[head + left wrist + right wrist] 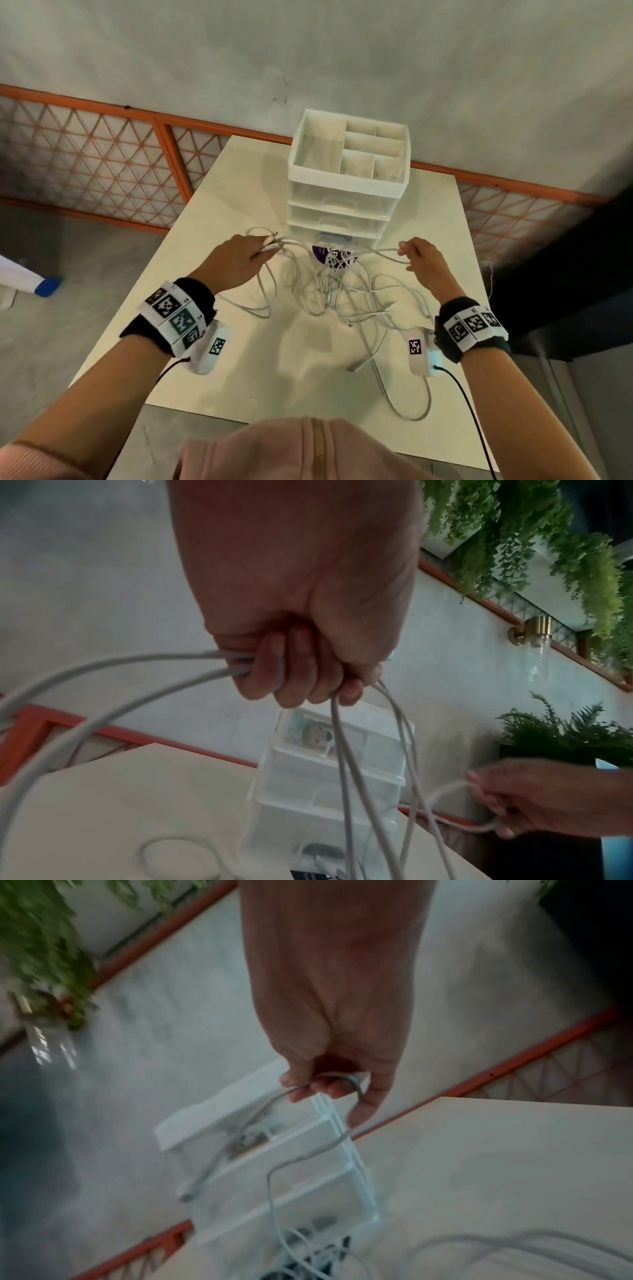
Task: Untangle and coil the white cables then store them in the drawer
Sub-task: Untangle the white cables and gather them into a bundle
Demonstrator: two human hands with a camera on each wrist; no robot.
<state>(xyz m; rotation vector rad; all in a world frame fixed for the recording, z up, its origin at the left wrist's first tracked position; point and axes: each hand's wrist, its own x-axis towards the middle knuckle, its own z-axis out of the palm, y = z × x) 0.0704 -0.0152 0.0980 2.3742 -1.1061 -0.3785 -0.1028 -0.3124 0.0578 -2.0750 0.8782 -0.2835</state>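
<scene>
A tangle of white cables (346,294) lies on the white table (212,212) in front of a clear drawer unit (342,205). My left hand (239,260) is raised above the table's left part and grips a bunch of cable strands (342,764), with plug ends sticking out past the fingers (298,674). My right hand (423,260) is up at the right and pinches a single white strand (329,1080) that runs back down into the tangle. The lowest drawer (334,240) stands partly pulled out, with a dark object inside.
The unit's top is an open divided tray (352,147). One long cable loop (407,394) trails toward the table's near right edge. An orange lattice railing (102,161) runs behind the table. Green plants (548,534) hang at the wall.
</scene>
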